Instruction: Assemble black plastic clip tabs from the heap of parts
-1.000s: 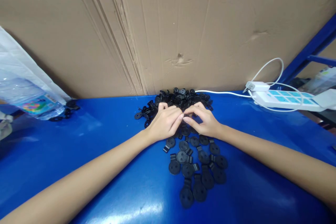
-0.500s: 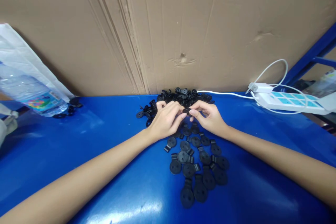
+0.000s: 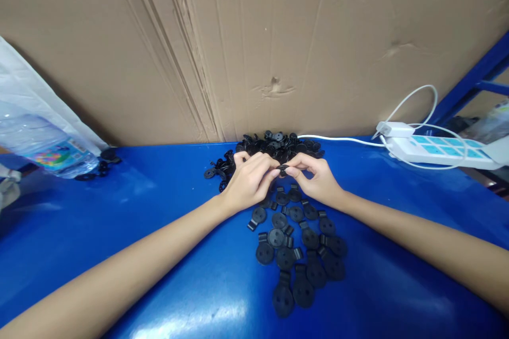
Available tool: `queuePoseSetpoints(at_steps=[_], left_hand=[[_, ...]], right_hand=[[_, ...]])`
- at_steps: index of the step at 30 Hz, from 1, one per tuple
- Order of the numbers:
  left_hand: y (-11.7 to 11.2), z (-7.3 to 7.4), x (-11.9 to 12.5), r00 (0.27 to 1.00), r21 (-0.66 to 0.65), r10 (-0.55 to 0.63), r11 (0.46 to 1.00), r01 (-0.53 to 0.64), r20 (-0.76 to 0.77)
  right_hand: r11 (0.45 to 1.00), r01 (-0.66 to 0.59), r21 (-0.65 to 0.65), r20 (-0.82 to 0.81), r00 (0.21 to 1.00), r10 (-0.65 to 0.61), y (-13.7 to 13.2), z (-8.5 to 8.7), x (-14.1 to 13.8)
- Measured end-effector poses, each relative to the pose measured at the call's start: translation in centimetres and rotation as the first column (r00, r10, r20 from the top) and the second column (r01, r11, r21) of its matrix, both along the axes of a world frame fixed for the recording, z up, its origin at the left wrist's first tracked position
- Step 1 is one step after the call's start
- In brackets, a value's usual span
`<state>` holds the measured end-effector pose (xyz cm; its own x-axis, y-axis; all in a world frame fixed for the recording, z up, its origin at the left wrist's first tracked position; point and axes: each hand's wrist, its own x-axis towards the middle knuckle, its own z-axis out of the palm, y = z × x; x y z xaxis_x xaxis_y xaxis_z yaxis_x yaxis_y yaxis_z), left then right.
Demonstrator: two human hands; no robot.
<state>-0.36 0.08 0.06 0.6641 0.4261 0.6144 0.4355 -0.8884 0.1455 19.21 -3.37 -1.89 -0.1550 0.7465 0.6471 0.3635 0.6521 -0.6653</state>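
Observation:
Between the fingertips of both hands is a small black round plastic piece [image 3: 282,169], mostly covered by the fingers. My left hand [image 3: 252,177] pinches its left side, and my right hand [image 3: 316,177] pinches its right side with thumb and forefinger. Behind the hands lies a heap of small black plastic parts [image 3: 274,143], some of them discs with holes. In front of the hands, several black round discs with tabs [image 3: 285,257] are spread flat on the blue table; each has two small holes.
A plastic water bottle [image 3: 51,143] leans at the left beside a white sheet [image 3: 43,85], with a few black parts at its base. On the right sit a white power strip [image 3: 441,152] and a plugged charger [image 3: 393,130] with a white cable. Cardboard [image 3: 254,47] stands behind the blue table [image 3: 178,265].
Both hands stay together at the same spot, and the held black piece has tilted slightly between the fingertips. The whole view has shifted a little.

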Motion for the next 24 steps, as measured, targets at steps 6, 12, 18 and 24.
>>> queuePoseSetpoints(at_steps=[6,12,18,24], left_hand=[[0.02,-0.06,0.1,0.999,0.011,0.033,0.999,-0.033,0.024],[0.13,-0.08,0.08,1.0,0.025,0.011,1.0,-0.011,0.016],[0.22,-0.1,0.05,1.0,0.021,-0.011,1.0,0.011,-0.002],[0.18,0.01,-0.02,0.999,-0.01,-0.032,0.999,0.032,0.017]], right_hand=[[0.998,0.033,0.053,0.039,0.999,-0.036,0.09,0.09,0.04],[0.994,-0.014,0.111,0.025,1.0,0.012,0.21,0.47,-0.05],[0.994,-0.022,0.103,0.044,0.999,0.018,0.26,0.35,0.02],[0.995,0.017,0.094,0.004,1.0,-0.017,0.3,0.26,0.13]])
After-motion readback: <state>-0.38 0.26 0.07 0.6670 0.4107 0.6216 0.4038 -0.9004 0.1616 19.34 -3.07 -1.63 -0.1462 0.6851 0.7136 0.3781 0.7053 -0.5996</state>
